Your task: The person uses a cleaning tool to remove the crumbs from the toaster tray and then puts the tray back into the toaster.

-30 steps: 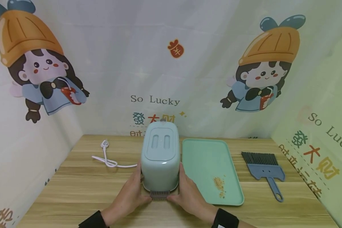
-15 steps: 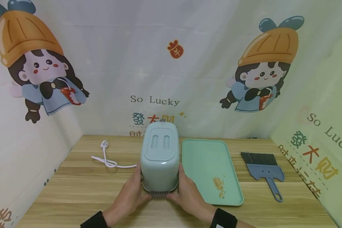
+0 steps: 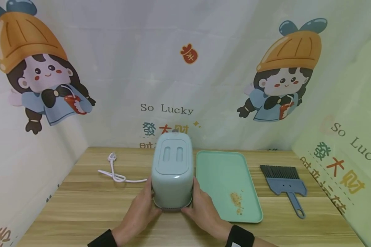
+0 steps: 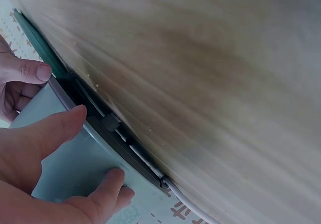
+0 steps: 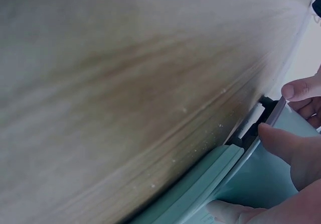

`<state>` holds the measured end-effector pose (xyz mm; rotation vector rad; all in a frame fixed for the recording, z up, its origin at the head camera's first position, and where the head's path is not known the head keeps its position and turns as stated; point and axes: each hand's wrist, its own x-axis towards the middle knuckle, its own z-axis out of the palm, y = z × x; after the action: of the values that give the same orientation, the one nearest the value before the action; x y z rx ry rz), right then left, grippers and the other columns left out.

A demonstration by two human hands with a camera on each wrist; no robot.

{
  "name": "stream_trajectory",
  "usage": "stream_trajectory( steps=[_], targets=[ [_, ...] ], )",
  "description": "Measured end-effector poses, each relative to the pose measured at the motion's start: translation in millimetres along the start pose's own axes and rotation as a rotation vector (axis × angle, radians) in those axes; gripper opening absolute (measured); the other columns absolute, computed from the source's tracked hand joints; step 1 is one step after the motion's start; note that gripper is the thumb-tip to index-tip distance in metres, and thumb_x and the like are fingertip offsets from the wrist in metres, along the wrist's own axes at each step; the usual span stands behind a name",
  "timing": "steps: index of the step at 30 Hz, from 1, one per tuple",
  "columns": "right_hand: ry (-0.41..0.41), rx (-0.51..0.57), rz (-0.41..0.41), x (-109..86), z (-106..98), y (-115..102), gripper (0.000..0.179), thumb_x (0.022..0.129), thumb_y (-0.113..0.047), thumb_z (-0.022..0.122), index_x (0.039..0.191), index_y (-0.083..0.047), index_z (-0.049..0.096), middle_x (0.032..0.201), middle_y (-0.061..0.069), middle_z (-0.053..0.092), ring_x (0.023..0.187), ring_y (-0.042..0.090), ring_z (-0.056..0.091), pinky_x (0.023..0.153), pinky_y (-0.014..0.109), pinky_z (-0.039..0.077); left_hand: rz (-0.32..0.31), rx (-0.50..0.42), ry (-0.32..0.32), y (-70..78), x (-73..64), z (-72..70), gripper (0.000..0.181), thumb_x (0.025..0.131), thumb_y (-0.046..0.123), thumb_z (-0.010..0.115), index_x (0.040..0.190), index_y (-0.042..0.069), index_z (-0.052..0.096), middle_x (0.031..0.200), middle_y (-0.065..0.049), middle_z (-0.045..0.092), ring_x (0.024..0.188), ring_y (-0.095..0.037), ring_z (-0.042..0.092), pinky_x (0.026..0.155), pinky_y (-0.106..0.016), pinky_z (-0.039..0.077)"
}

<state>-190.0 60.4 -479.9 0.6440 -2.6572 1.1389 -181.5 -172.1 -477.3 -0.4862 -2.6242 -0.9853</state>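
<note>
A pale blue toaster (image 3: 173, 164) with a lid on top, marked by two slot-shaped recesses, stands near the middle of the table. My left hand (image 3: 139, 209) grips its left side, thumb at the lower front edge. On the opposite side my right hand (image 3: 205, 207) holds it likewise, its thumb close to the bottom. The left wrist view shows the dark underside of the toaster (image 4: 65, 163) close to the tabletop. In the right wrist view my right thumb lies on the lower rim of the toaster (image 5: 266, 179). The crumb tray's front is hidden from the head view.
A mint-green tray (image 3: 222, 178) lies just right of the toaster, bearing a small heap of crumbs (image 3: 236, 200). Farther right is a blue brush (image 3: 285, 185) with dark bristles. A white power cord (image 3: 120, 178) runs left on the wooden table (image 3: 89, 206). Printed cloth hangs behind.
The toaster's grey ridged crumb tray, which stuck out at the front between my thumbs, has gone inward under the toaster. Both hands keep their hold on the sides.
</note>
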Motion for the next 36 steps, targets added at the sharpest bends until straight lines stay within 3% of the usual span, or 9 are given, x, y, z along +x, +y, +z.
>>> stream_trajectory(
  steps=[11,24,32,36],
  targets=[
    [0.042,-0.027,-0.011,2.0,3.3,-0.7,0.109,0.073,-0.001,0.096,0.156,0.012,0.027,0.132,0.035,0.066,0.117,0.042,0.071,0.099,0.049,0.059,0.033,0.051,0.044,1.3,-0.9,-1.0,0.125,0.064,-0.011,0.095,0.163,0.001,0.02,0.138,-0.033,0.062,0.117,-0.045,0.069,0.096,-0.053,0.06],
    [0.067,-0.069,-0.015,3.3,7.7,-4.5,0.101,0.074,-0.003,0.096,0.151,0.014,0.033,0.121,0.034,0.07,0.108,0.041,0.074,0.092,0.047,0.062,0.014,0.104,0.07,2.8,-3.8,-0.5,0.11,0.066,-0.012,0.092,0.156,0.001,0.029,0.123,-0.032,0.068,0.104,-0.044,0.072,0.085,-0.053,0.063],
    [0.051,-0.084,-0.034,1.6,5.3,-5.6,0.103,0.074,-0.002,0.096,0.152,0.013,0.03,0.119,0.035,0.07,0.105,0.041,0.074,0.091,0.048,0.062,0.023,0.097,0.07,0.5,-4.7,-0.4,0.111,0.067,-0.012,0.092,0.157,0.001,0.028,0.126,-0.032,0.067,0.108,-0.044,0.071,0.088,-0.053,0.062],
    [-0.009,-0.058,-0.04,0.5,-2.1,-4.2,0.106,0.076,-0.002,0.095,0.155,0.013,0.027,0.129,0.036,0.066,0.114,0.043,0.071,0.098,0.051,0.06,0.025,0.083,0.041,-1.0,-5.3,-2.1,0.115,0.067,-0.012,0.092,0.159,-0.001,0.025,0.133,-0.034,0.063,0.113,-0.045,0.07,0.093,-0.054,0.061]
  ],
)
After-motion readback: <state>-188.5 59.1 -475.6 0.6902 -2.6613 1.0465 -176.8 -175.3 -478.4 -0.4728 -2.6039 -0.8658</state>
